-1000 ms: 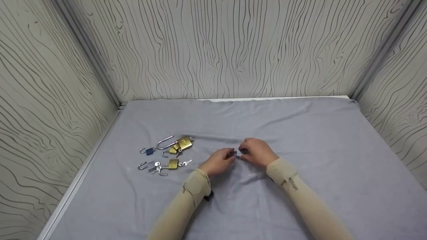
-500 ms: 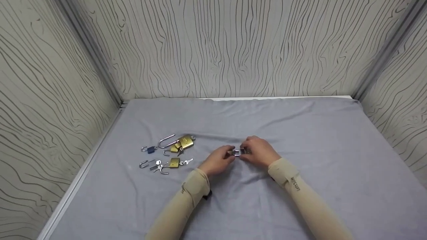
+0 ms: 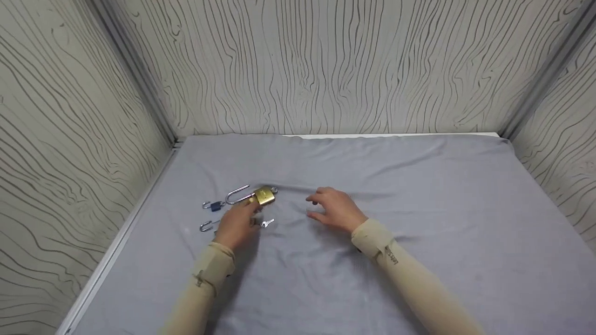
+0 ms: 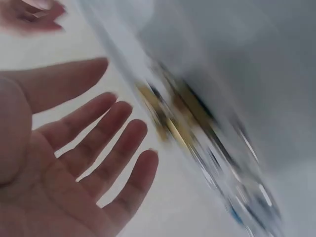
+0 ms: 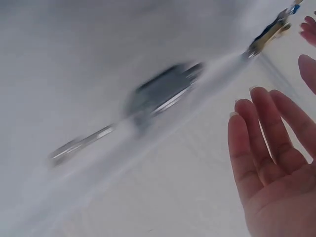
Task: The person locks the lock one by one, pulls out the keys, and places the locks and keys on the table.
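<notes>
My left hand (image 3: pixel 236 224) hovers over the padlock group, fingers spread and holding nothing; the left wrist view shows its open palm (image 4: pixel 54 173). Just beyond its fingertips is a large brass padlock (image 3: pixel 264 196) with a long raised shackle. A silver key (image 3: pixel 267 223) pokes out beside the thumb, while the smaller brass padlocks are mostly hidden under the hand. My right hand (image 3: pixel 339 209) is over the cloth at centre, fingers apart. In the right wrist view, a blurred dark padlock (image 5: pixel 163 91) lies off its fingertips, with a slim silver piece (image 5: pixel 81 144) beside it.
A small blue padlock (image 3: pixel 216 206) and a loose silver shackle (image 3: pixel 206 226) lie to the left. Grey wrinkled cloth (image 3: pixel 419 260) covers the table. Wood-patterned panels (image 3: pixel 326 70) enclose the back and both sides.
The left hand has released the padlock at centre and swung left over the padlock group. The right hand has let go too, its fingers spreading as it shifts slightly left.
</notes>
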Tool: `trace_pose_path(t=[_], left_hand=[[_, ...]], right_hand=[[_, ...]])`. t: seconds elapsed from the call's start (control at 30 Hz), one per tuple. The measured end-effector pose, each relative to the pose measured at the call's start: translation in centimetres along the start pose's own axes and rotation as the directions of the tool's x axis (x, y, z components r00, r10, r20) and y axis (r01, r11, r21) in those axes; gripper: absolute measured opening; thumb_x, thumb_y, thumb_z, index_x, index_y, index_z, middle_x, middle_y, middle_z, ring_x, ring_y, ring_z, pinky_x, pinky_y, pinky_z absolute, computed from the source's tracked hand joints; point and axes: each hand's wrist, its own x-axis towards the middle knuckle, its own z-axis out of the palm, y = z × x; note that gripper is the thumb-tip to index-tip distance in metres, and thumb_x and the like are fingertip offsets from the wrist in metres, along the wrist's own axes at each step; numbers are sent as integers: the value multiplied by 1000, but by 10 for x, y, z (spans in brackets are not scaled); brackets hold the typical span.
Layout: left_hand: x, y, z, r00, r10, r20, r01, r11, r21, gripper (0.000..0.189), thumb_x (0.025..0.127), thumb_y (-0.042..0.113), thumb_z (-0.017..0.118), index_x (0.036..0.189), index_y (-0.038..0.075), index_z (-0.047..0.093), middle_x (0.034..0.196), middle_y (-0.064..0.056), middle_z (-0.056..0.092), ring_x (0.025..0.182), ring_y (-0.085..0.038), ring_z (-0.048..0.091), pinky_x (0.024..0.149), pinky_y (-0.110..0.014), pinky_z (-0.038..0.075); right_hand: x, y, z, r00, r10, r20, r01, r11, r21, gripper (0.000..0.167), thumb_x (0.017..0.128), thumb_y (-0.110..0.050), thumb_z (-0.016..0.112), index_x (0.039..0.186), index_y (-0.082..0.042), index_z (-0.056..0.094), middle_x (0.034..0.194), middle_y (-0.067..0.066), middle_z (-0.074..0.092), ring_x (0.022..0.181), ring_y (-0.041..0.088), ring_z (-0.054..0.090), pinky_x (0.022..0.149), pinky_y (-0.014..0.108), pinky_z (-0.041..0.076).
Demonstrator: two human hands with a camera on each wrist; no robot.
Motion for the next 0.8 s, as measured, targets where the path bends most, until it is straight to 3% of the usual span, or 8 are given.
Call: trace_pose_path(t=[0.1,0.23,0.47,0.6,0.8], left_hand=[[-8,-16,-8,997,-64,49,61,996,67,44,76,0,85,117,6,70,116,-14,72,108,-40,66,94,-59,53],[-12,-26,-6,992,-80,96,71,993,97,43,78,3,84,118,7,70,114,-14,72,107,-39,67,92,-59,53],[-7,-26,5,997,-62,44,52,980,190,27,86,9,82,110,5,71,106,-14,72,97,-34,68,85,-55,55],[-8,-28,6,1000,-18,15,14,978,207,26,84,15,86,102,5,70,97,-12,70,89,-32,67,76,-52,54],[-12,-26,9,1000,21,5,-22,946,325,37,90,25,82,110,-1,64,106,-20,68,100,-38,68,83,-54,55]], right_hand=[[10,-14,5,999,-50,12,50,999,10,32,93,-24,79,117,-4,76,101,11,72,93,29,68,83,46,57],[18,-30,12,994,-103,26,102,995,17,32,93,-25,78,117,-5,75,102,11,72,88,26,66,78,43,56],[24,-46,24,988,-145,60,146,989,-5,31,92,-27,79,116,-6,76,99,8,70,89,24,66,79,41,57],[25,-49,28,985,-159,71,160,987,-18,32,91,-27,80,116,-7,76,99,7,70,89,23,66,78,40,57],[27,-51,31,983,-167,72,169,985,-19,31,90,-28,80,116,-9,76,100,6,71,88,22,66,76,38,57]])
